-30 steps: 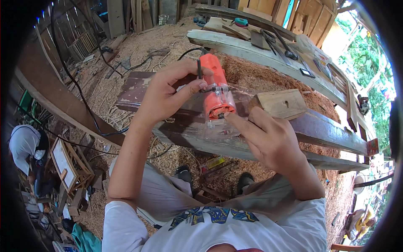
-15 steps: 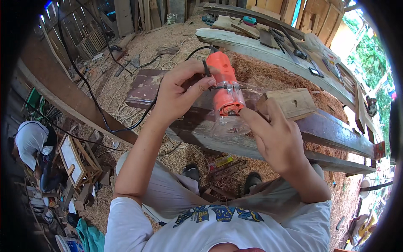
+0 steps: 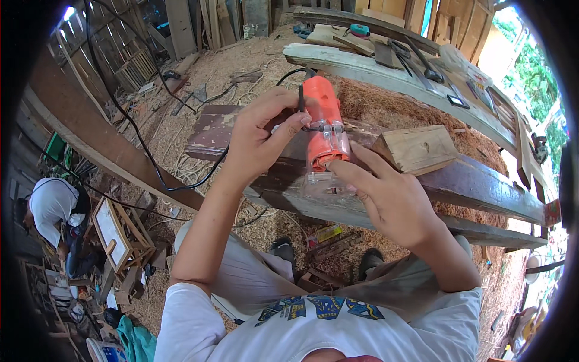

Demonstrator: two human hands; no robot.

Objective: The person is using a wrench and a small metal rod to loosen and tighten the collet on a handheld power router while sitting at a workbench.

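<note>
— Where's the tool sitting right now?

— The orange trim router [image 3: 322, 123] stands on the dark plank [image 3: 482, 184], dead ahead of me, its clear plastic base [image 3: 325, 181] flat on the board's near edge. Its long axis runs up and away from me, leaning a touch to my left at the top, where the black cord [image 3: 151, 163] leaves it and loops down over the sawdust.

— And your hands?

— My left hand [image 3: 259, 142] comes at the router from its left side, fingers curled loosely, thumb and forefinger pinching a small dark lever or key at the body's upper part. It's partly closed, not wrapped round the motor. My right hand [image 3: 392, 205] lies on the router's right and nearer side, fingers stretched out almost straight, tips pressed against the clear base just under the orange collar. Open, bracing, gripping nothing.

— Which is closer to the work?

— Both touch it; the right is lower, at the base, the left higher on the body.

— What's the feel of it all?

— Smooth moulded plastic on the motor, see-through acrylic below, rough weathered timber underneath. Just right of the router rests a pale wood block [image 3: 416, 148], clean-sawn, with a small hole in its face. Beyond the router, shavings pile thick on the bench.
</note>
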